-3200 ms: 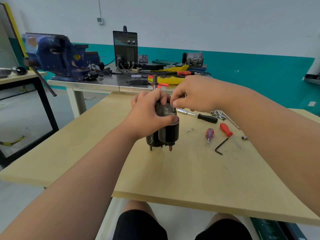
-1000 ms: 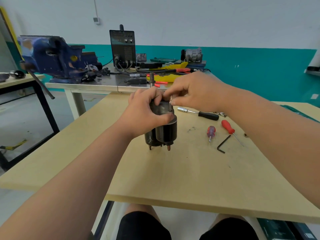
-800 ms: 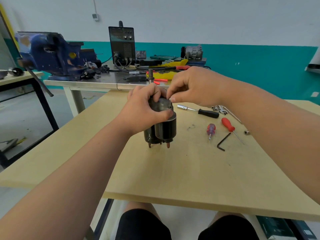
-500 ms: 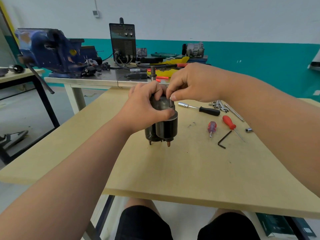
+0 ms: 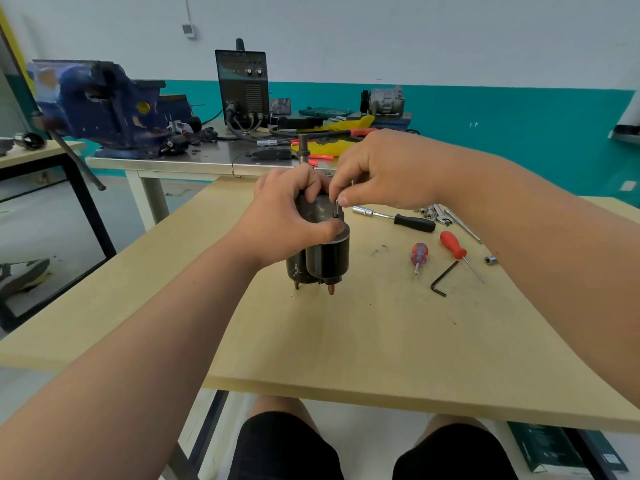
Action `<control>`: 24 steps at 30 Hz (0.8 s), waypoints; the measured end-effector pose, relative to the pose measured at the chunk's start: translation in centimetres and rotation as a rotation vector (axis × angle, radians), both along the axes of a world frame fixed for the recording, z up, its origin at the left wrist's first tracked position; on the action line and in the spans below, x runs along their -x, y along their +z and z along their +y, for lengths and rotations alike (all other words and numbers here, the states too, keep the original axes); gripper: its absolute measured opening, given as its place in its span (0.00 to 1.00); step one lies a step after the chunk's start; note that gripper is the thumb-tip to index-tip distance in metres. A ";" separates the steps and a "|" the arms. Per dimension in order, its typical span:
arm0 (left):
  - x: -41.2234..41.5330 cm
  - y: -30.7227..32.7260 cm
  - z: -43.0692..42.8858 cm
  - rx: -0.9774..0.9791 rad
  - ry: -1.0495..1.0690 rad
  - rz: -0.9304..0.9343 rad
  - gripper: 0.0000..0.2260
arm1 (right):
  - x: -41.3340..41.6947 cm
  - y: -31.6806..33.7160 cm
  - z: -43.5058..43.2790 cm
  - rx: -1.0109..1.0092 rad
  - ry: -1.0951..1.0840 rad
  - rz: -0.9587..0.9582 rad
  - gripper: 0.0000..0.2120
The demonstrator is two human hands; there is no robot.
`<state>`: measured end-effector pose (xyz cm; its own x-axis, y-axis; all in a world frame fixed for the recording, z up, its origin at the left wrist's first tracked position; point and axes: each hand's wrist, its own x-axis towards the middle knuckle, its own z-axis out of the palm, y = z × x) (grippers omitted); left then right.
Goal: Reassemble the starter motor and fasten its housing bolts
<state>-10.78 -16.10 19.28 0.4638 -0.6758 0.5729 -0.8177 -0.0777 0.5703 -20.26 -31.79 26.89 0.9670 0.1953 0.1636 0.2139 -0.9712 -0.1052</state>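
**Fingertips (image 5: 346,199) pinching a slim metal piece (image 5: 336,208) atop the starter motor (image 5: 327,258)**

Thumb and forefinger of the right hand (image 5: 388,171) pinch the piece and hold it vertical against the motor's top face. Whether it is a bolt or a small key cannot be told. The left hand (image 5: 287,223) wraps the motor's upper body, probably to stop it turning or tipping. The motor stands upright on its terminal studs on the wooden table (image 5: 346,341). A hex key (image 5: 443,278) and screwdrivers (image 5: 419,254) lie right of the motor, seemingly kept within reach. No lettering is legible.
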 end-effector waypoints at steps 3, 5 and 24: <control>0.1 -0.1 0.1 0.006 0.025 -0.017 0.18 | -0.2 0.1 0.2 0.022 -0.008 0.017 0.08; 0.2 -0.1 0.1 0.006 0.025 -0.014 0.18 | -0.2 0.1 0.3 0.021 -0.023 0.014 0.07; -1.5 -2.2 -1.3 -0.098 0.041 -0.092 0.14 | -1.3 -6.7 -0.3 0.295 -0.081 -0.024 0.09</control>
